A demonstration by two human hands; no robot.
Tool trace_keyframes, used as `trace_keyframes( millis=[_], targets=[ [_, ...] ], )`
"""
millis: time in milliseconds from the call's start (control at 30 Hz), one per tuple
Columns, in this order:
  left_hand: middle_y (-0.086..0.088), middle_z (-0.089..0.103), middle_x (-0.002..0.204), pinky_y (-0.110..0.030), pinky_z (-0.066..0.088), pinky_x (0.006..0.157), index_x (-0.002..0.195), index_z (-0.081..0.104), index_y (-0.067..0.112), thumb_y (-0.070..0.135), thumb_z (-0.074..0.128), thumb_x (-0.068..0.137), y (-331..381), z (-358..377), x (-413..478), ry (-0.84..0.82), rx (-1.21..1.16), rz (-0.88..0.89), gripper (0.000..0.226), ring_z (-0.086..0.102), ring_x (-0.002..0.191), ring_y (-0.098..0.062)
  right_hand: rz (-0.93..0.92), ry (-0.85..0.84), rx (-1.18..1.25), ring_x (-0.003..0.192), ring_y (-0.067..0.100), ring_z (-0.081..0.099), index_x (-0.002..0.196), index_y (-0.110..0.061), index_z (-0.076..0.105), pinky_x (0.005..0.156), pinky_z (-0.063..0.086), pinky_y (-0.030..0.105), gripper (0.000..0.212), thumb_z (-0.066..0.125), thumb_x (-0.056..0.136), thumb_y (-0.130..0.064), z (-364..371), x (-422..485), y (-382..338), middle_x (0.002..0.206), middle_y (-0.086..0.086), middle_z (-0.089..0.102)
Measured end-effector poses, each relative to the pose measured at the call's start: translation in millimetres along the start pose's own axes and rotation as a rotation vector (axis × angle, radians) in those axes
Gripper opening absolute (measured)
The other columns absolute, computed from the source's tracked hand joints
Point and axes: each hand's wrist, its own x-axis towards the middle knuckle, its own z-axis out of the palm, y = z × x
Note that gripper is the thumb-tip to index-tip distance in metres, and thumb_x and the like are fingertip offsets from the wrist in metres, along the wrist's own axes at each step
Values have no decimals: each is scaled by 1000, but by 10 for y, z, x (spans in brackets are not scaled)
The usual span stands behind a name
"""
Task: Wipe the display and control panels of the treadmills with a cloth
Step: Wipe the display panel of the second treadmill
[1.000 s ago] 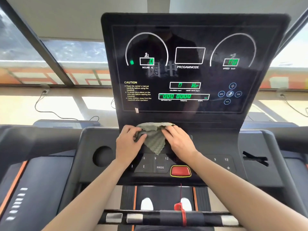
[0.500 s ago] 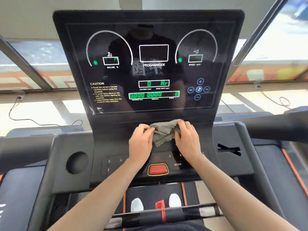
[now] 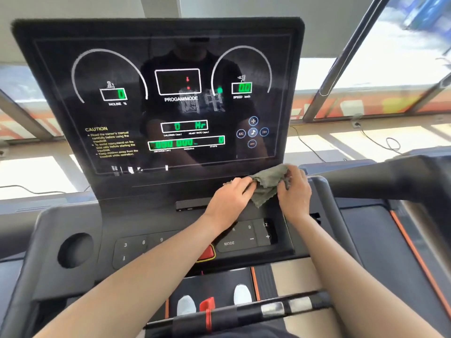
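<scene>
Left hand [image 3: 227, 198] and right hand [image 3: 294, 195] slid cloth [image 3: 267, 185] rightward along console [image 3: 151, 211].

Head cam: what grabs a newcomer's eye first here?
The big black display with green digits fills the upper middle of the view. Just under its lower right corner, the left hand and right hand both grip a bunched grey-green cloth. A red button shows half hidden at lower centre.

Your left forearm [image 3: 158, 264] hides most of the red stop button [image 3: 207, 252], and the yellow caution text [image 3: 112, 142] blurs beyond reading.
</scene>
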Motion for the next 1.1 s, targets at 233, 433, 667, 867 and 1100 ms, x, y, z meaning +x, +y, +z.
trace_keyframes(
  millis=[233, 433, 667, 867, 1100],
  targets=[
    [-14, 61, 132, -35, 49, 100, 134, 59, 0, -1, 54, 94, 99, 42, 172, 59, 132, 158, 40, 55, 112, -27, -80, -42, 135, 96, 2, 49, 130, -18, 57, 84, 47, 23, 51, 73, 82, -11, -167, 108, -27, 111, -7, 50],
    [-4, 62, 86, -32, 49, 63, 86, 70, 12, -2, 73, 80, -23, -52, 146, 31, 107, 46, 15, 55, 76, -23, -237, -100, 46, 93, 9, 49, 119, -16, 61, 85, 49, 29, 34, 65, 88, -1, -30, 74, -155, 108, -6, 48],
    [-4, 65, 95, -30, 49, 54, 92, 73, 10, 2, 58, 91, -329, -479, 112, 247, 60, -179, 17, 56, 78, -23, -426, -53, -18, 90, 20, 54, 105, -6, 70, 78, 46, 28, 22, 63, 86, 4, 176, 130, -443, 102, 3, 57],
    [-5, 62, 96, -36, 52, 54, 95, 75, 7, 10, 53, 90, -643, -614, -294, 170, 43, -245, 24, 55, 83, -26, -677, -131, -105, 91, 23, 50, 100, -4, 71, 81, 45, 28, 21, 74, 80, -12, 358, -3, -727, 102, 5, 58],
    [2, 59, 89, -31, 50, 65, 86, 74, 14, 30, 70, 93, -903, -760, -494, 155, 52, -297, 18, 53, 82, -19, -841, -116, -138, 85, 23, 49, 93, -4, 72, 78, 44, 27, 9, 74, 84, -2, 559, 33, -1088, 97, 6, 58]
  ],
)
